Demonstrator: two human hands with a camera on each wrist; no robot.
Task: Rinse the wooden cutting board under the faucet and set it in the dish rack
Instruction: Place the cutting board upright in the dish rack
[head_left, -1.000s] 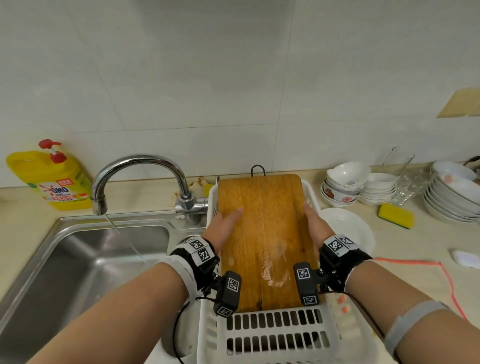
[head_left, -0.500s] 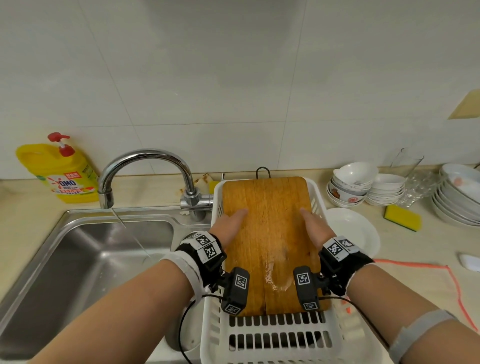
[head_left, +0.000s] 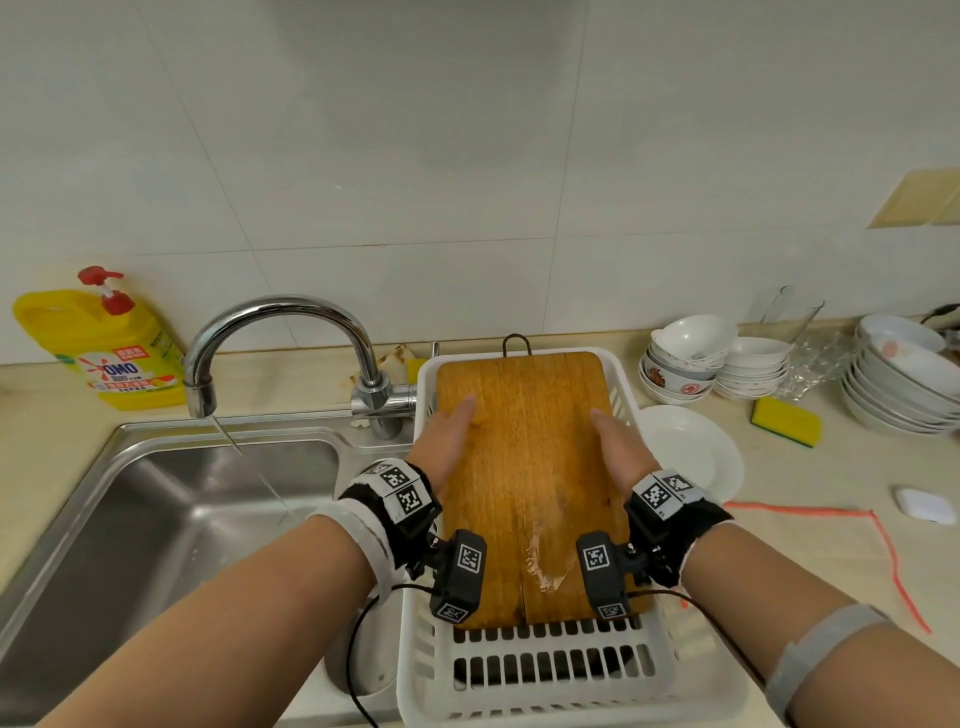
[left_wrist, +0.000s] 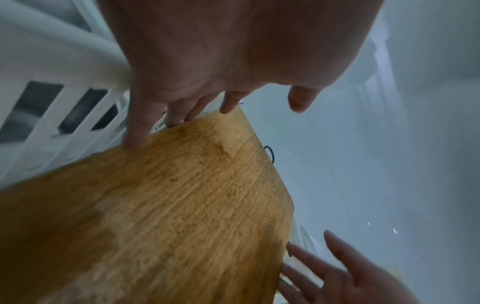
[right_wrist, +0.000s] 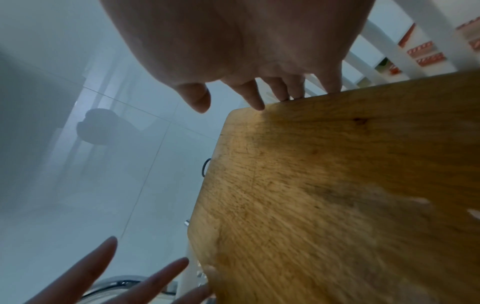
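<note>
The wooden cutting board (head_left: 524, 467) lies tilted in the white dish rack (head_left: 550, 670), its wire hanging loop at the far end and a wet streak near the close end. My left hand (head_left: 447, 436) is at the board's left edge and my right hand (head_left: 618, 447) at its right edge. In the left wrist view the left hand's (left_wrist: 221, 102) straight fingertips touch the board's (left_wrist: 168, 205) edge, thumb lifted clear. The right wrist view shows the same for the right hand (right_wrist: 246, 92) on the board (right_wrist: 337, 185).
The faucet (head_left: 280, 332) runs a thin stream into the steel sink (head_left: 156, 519) on the left. A yellow soap bottle (head_left: 104, 348) stands behind it. To the right are stacked bowls (head_left: 691, 358), a white plate (head_left: 691, 457), a yellow sponge (head_left: 787, 421), stacked plates (head_left: 904, 384) and an orange cord (head_left: 831, 514).
The board and both hands have stayed almost in place over the rack. The head view has shifted slightly.
</note>
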